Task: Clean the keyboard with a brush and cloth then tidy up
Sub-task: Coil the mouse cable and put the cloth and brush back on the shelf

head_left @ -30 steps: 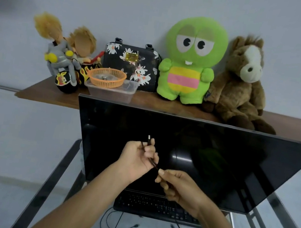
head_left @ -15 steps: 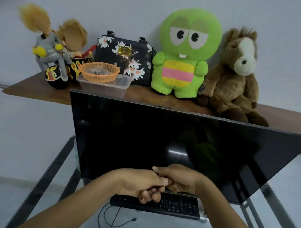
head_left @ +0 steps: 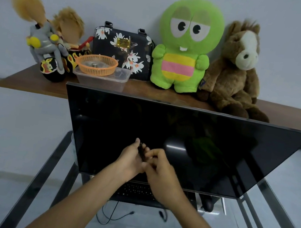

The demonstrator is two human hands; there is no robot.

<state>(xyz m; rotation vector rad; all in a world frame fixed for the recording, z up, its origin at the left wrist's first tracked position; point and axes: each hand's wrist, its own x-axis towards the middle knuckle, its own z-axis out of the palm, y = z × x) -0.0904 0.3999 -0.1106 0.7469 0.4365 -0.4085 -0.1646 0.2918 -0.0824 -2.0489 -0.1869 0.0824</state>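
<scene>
Glass-topped counter (head_left: 276, 222) carries a dark monitor (head_left: 180, 142) at 12 o'clock, where left hand (head_left: 130, 160) and right hand (head_left: 162, 173) pinch a small dark object (head_left: 142, 152).

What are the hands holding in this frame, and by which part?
A small dark object, probably bundled cable, sits against the left hand palm and fingers; the right hand fingertips touch it. Too blurred to tell which part is gripped.
</scene>
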